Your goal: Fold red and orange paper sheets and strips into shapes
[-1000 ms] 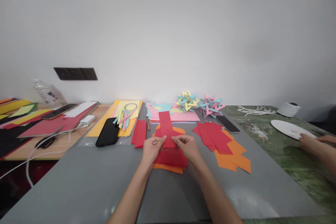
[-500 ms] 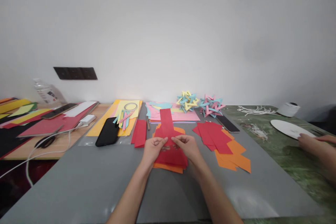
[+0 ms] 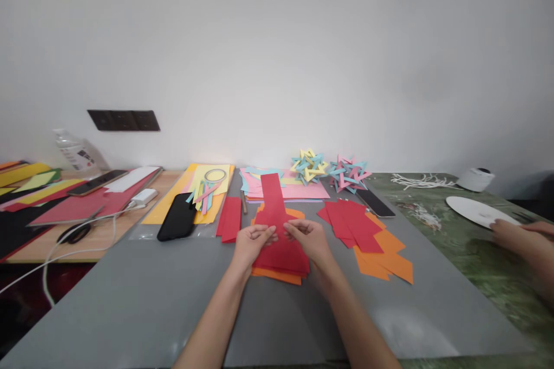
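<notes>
Reaching past the far edge of the red pile point(image 3: 283, 259), one red strip point(image 3: 272, 193) is held over it. Its near part is pinched by two grips: by the left hand point(image 3: 253, 242) at one side and by the right hand point(image 3: 308, 239) at the other. Its near end can hardly be made out, since red is seen on red. Under the red pile, orange sheets point(image 3: 277, 278) are mostly hidden and cannot be counted. Behind the pile and a bit to its right, two paper stars point(image 3: 309, 167) are seen. One black phone point(image 3: 177, 217) is seen to the pile's left. To its right, orange slips point(image 3: 396, 268) are partly covered by red slips point(image 3: 363, 233). Far to the pile's right, beside one white disc point(image 3: 471, 210), another person's hand point(image 3: 513, 236) is seen, the arm cut off.
</notes>
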The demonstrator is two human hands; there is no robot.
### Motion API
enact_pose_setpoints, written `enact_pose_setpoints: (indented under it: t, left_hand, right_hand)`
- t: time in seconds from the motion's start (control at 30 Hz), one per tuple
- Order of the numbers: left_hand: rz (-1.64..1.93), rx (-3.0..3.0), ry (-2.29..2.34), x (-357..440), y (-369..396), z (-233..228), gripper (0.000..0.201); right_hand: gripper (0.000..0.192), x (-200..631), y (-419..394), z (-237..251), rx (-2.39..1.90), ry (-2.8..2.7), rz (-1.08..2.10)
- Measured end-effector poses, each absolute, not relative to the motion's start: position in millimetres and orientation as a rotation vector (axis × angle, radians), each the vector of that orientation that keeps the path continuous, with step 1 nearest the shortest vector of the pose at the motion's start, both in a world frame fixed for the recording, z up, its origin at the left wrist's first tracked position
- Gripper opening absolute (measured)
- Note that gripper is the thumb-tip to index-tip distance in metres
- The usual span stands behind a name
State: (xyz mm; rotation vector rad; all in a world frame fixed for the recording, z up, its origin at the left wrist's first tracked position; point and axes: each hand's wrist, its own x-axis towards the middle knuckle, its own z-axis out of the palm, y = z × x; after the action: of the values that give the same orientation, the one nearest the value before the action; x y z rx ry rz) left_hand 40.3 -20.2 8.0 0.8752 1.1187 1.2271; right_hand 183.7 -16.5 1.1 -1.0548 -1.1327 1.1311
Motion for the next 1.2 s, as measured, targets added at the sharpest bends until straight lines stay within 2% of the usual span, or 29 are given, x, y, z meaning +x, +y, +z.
enact_pose_setpoints:
  t: [0.23,0.33,0.43,0.5,0.6,0.7,0.77,0.9,1.2]
  left_hand:
    - [1.252,0.931,1.092,41.2,-19.8,10.1,0.033]
    - [1.389,1.022,1.103,41.7,-19.0,9.3,0.032]
    - [1.592,1.261,1.199,39.1,-17.5,8.7,0.023]
    - [1.668,1.439,1.201,35.8,-16.2,8.7,0.015]
    - [1.686,1.549,1.108,30.8,-13.8,8.6,0.011]
    - [1.664,1.487,1.052,29.2,-12.8,9.2,0.011]
    - [1.638,1.360,1.036,30.5,-13.4,10.5,0.019]
    - [1.493,1.026,1.118,35.5,-15.9,12.9,0.040]
    - [1.405,0.992,1.173,37.9,-15.8,7.5,0.031]
  right_hand:
    - [0.025,184.9,-14.9,-3.3,-1.021,-1.175,1.126]
    - [0.030,184.0,-12.7,-7.1,-1.041,-1.167,1.134]
    - [0.038,186.1,-11.5,-4.9,-1.075,-1.072,1.129]
    - [0.043,190.3,-11.8,0.5,-1.036,-0.959,1.214]
    - [0.053,196.3,-13.9,8.8,-0.975,-0.853,1.501]
    - [0.042,195.1,-17.2,9.5,-1.018,-0.922,1.624]
    - [0.033,190.1,-18.6,5.0,-1.046,-1.027,1.543]
    - [0.032,180.4,-17.3,-6.0,-1.118,-1.033,1.324]
    - [0.031,180.5,-15.3,-2.1,-1.034,-1.089,1.217]
